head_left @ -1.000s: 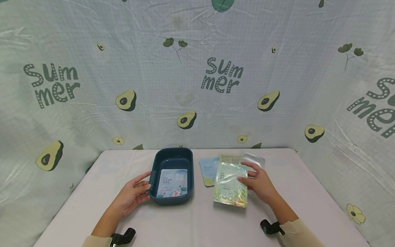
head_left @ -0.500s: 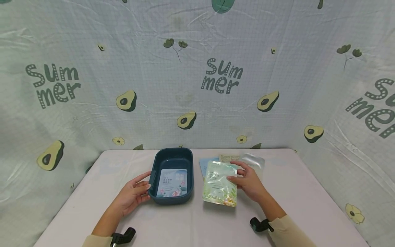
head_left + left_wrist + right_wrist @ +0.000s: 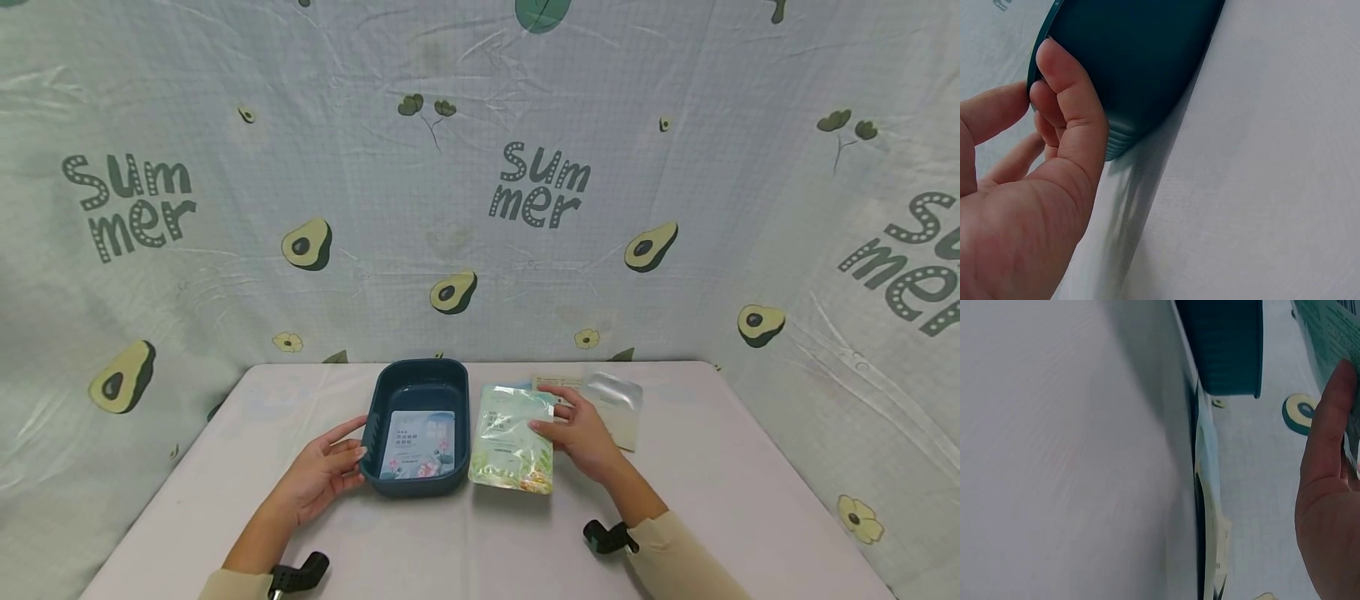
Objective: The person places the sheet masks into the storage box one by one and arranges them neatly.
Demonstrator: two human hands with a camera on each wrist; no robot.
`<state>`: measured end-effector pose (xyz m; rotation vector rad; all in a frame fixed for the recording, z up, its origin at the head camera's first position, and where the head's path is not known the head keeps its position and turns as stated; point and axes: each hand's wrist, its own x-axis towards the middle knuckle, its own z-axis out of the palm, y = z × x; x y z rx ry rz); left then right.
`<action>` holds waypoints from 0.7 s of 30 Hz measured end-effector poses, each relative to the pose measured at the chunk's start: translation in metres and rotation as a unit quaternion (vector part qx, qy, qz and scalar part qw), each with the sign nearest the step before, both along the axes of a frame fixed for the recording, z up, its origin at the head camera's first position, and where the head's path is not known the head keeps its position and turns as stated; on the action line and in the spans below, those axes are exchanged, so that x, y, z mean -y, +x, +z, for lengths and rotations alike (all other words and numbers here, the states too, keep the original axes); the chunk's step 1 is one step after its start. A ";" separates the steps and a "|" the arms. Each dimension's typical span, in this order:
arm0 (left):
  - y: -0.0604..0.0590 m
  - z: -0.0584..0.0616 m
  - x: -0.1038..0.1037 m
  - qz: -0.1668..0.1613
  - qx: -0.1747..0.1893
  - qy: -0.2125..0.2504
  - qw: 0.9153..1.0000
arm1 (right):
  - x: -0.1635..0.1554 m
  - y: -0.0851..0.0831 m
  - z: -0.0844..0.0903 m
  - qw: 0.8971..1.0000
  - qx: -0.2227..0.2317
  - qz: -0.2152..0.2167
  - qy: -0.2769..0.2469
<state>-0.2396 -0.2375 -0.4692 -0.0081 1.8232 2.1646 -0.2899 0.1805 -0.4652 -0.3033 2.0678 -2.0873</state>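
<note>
My right hand [image 3: 585, 435] holds a pale green foil sachet [image 3: 513, 442] by its right edge, thumb on the front and fingers behind. The sachet hangs above the table just right of a dark blue plastic bin [image 3: 422, 392], its left edge close to the bin's wall. Inside the bin lies a pale blue sachet [image 3: 417, 454] with pink flowers. My left hand [image 3: 318, 475] touches the bin's left side with its fingertips. In the left wrist view its fingers [image 3: 1075, 119] meet the rim and outer wall. The right wrist view shows only part of the right hand [image 3: 1329, 481].
Behind the held sachet lie a beige printed packet [image 3: 626, 429] and a silvery packet [image 3: 611, 390], partly overlapping. A blue packet there is mostly hidden. The white-covered table [image 3: 315, 392] backs onto a curtain [image 3: 360, 167] printed with avocados.
My right hand has carried the green sachet left toward the bin, covering the blue packet and uncovering more of the beige one. The left hand and bin have stayed put.
</note>
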 end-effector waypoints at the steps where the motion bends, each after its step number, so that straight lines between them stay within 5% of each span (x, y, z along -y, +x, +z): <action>1: 0.000 0.000 0.000 0.001 0.000 0.000 1.000 | 0.002 -0.001 0.000 1.000 0.002 0.002 -0.003; 21: -0.001 -0.001 0.001 0.000 0.003 0.002 1.000 | 0.049 -0.015 0.008 1.000 0.002 0.009 -0.016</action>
